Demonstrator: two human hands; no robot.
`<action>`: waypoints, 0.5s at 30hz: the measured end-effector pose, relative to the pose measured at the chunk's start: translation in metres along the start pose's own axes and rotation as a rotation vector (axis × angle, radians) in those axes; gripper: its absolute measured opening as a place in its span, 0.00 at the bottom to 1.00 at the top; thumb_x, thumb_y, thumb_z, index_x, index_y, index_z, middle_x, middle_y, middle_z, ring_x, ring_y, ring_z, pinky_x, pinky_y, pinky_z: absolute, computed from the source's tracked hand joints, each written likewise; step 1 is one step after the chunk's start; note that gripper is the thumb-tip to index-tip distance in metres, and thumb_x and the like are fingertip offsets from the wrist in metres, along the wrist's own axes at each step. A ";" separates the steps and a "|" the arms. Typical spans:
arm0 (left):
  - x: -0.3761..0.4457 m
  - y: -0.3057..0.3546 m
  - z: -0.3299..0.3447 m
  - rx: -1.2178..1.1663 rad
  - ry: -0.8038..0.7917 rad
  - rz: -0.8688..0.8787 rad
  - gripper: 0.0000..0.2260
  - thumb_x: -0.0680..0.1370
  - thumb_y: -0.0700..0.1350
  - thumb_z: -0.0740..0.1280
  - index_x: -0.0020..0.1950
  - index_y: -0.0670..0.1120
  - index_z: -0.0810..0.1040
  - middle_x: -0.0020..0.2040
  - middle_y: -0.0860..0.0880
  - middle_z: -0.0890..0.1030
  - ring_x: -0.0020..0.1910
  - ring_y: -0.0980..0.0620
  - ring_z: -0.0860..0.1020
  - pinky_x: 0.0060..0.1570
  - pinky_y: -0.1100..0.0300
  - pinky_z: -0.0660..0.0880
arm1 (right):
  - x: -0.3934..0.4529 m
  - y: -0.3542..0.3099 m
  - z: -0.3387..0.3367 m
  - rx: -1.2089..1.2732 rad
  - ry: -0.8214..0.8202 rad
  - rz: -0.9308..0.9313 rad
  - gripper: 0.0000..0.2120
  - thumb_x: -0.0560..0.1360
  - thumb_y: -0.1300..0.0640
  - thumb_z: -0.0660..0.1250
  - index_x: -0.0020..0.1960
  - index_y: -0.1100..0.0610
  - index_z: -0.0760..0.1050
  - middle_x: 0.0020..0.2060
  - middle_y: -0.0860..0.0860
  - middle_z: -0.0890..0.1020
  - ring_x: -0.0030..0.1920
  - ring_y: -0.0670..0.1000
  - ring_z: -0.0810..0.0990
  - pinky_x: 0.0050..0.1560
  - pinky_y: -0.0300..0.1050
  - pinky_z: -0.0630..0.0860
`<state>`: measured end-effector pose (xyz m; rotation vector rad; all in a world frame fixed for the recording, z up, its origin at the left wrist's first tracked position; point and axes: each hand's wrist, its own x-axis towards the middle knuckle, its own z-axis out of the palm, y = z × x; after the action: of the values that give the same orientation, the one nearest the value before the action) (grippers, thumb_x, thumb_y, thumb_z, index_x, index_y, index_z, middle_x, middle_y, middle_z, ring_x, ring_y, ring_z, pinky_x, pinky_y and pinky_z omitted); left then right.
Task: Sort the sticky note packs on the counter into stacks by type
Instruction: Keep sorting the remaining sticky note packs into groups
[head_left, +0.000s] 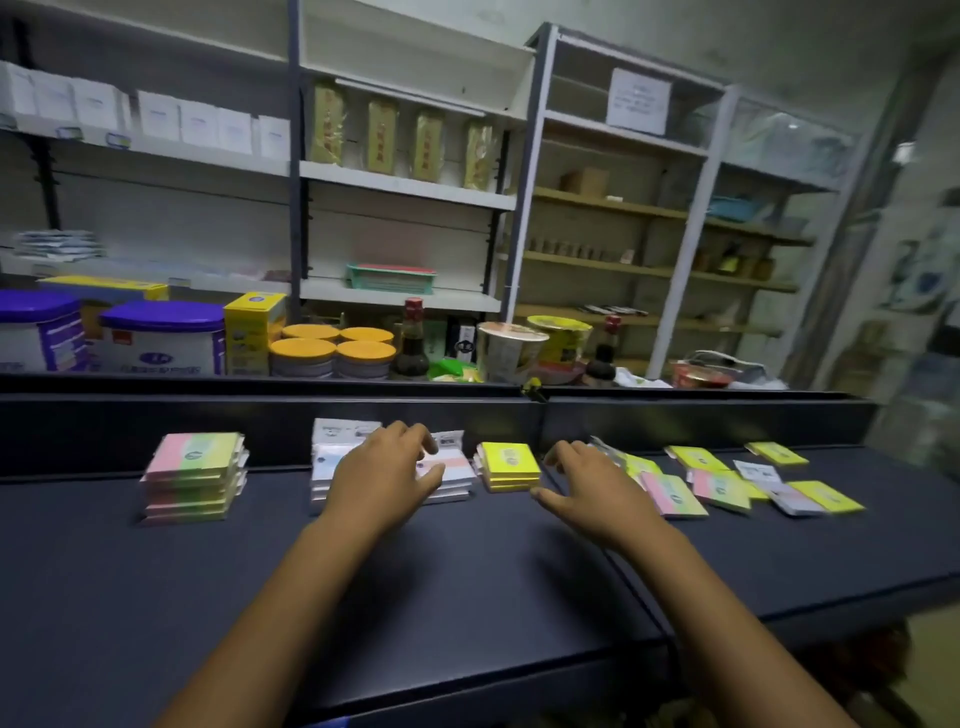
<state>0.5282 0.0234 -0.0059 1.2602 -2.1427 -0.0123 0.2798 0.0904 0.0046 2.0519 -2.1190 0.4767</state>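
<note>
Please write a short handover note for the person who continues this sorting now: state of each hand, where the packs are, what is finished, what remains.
Left hand: open, lying flat on the white stack in the middle; no grip on a pack.
Right hand: open, fingers spread, over the counter beside the loose packs; holds nothing.
Done: pink-green stack at the left, white stack in the middle, yellow stack right of it.
Left: loose packs scattered at the right, pink-green, yellow and white mixed, some overlapping. Move each one to its matching stack.
</note>
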 end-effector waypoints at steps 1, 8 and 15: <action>0.001 0.013 0.001 -0.005 0.006 0.023 0.11 0.78 0.56 0.65 0.57 0.54 0.75 0.54 0.55 0.77 0.55 0.53 0.76 0.49 0.54 0.76 | -0.009 0.010 -0.007 0.001 0.007 0.020 0.21 0.76 0.40 0.66 0.62 0.52 0.71 0.59 0.49 0.75 0.61 0.51 0.74 0.56 0.48 0.74; -0.003 0.126 0.019 -0.063 0.011 0.133 0.11 0.77 0.57 0.65 0.56 0.54 0.75 0.52 0.55 0.77 0.53 0.52 0.76 0.47 0.55 0.75 | -0.076 0.095 -0.049 -0.006 0.041 0.127 0.18 0.76 0.40 0.65 0.60 0.50 0.71 0.58 0.47 0.75 0.60 0.50 0.73 0.53 0.47 0.74; -0.027 0.255 0.055 -0.072 -0.004 0.174 0.11 0.78 0.57 0.64 0.57 0.54 0.75 0.54 0.54 0.77 0.55 0.52 0.76 0.45 0.56 0.75 | -0.151 0.206 -0.090 -0.006 0.017 0.204 0.22 0.76 0.38 0.65 0.63 0.50 0.71 0.60 0.49 0.76 0.60 0.51 0.74 0.57 0.50 0.75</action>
<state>0.3087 0.1655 0.0173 1.0304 -2.2277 -0.0186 0.0734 0.2648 0.0148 1.8301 -2.3285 0.5109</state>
